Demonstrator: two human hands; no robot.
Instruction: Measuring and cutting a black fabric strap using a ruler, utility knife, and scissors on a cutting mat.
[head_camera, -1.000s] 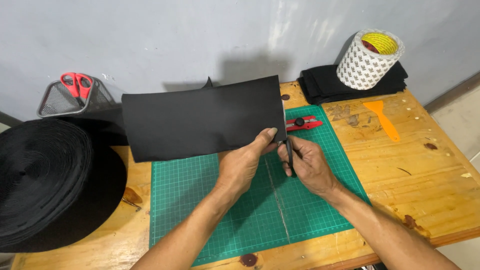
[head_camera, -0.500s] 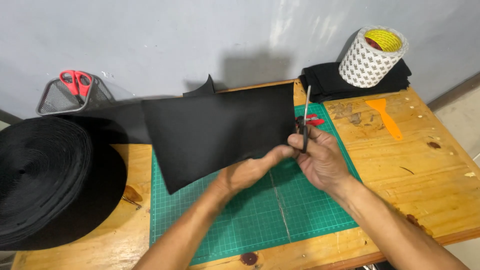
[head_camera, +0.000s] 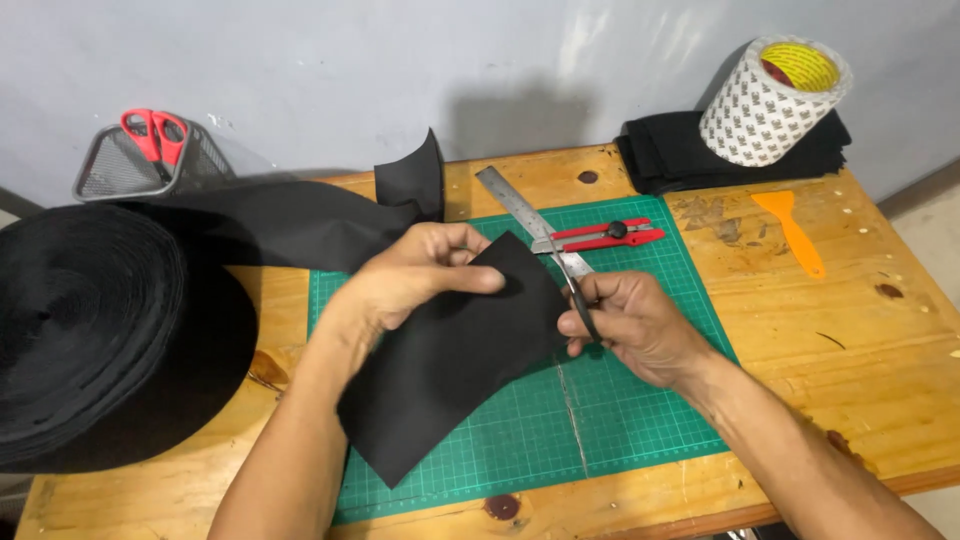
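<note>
My left hand (head_camera: 415, 275) pinches the top edge of a black fabric piece (head_camera: 450, 375), which lies slanted across the green cutting mat (head_camera: 630, 420). My right hand (head_camera: 630, 325) grips the dark handles of a pair of scissors (head_camera: 535, 225) at the fabric's right edge. Their long steel blades point away toward the upper left. A wide black fabric strip (head_camera: 290, 225) runs from the big black roll (head_camera: 90, 330) on the left to a curled end (head_camera: 415, 180) behind my left hand.
A red utility knife (head_camera: 605, 235) lies on the mat's far edge. An orange scraper (head_camera: 790, 230), a white tape roll (head_camera: 770, 95) and stacked black fabric (head_camera: 670, 155) sit at the back right. A wire basket with red scissors (head_camera: 150, 135) stands back left on the wooden table (head_camera: 860, 330).
The black sheet, held up flat before, has come down onto the mat and turned slantwise. My left hand has shifted to its top edge, and the scissors now point away to the upper left.
</note>
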